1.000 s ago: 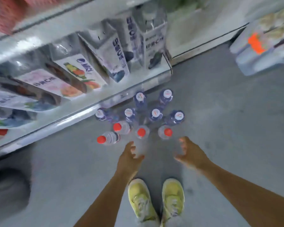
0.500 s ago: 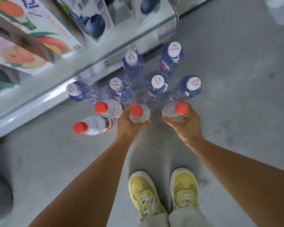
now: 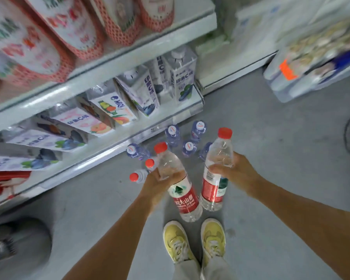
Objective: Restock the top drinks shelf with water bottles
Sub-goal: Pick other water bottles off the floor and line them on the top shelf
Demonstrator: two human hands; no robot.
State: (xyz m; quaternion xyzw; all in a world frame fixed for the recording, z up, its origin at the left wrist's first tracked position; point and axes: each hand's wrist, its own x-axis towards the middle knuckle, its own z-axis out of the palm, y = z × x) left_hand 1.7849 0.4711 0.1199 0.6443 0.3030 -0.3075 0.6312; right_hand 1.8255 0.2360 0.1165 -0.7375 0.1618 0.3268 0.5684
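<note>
Left hand [image 3: 160, 183] grips one clear plastic bottle [image 3: 177, 181], right hand [image 3: 233, 171] another [image 3: 215, 172]; both off the floor, red caps up and tilted away, red labels.

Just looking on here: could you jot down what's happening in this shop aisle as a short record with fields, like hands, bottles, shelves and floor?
left hand: left hand grips a red-capped bottle, lifted off the floor
right hand: right hand grips a second red-capped bottle, also lifted
on the floor: two more red-capped bottles and blue bottles with white caps, standing by the shelf base
bottom shelf: juice cartons, leaning
shelf above: red-patterned packs, blurred
feet: yellow shoes on the grey floor
</note>
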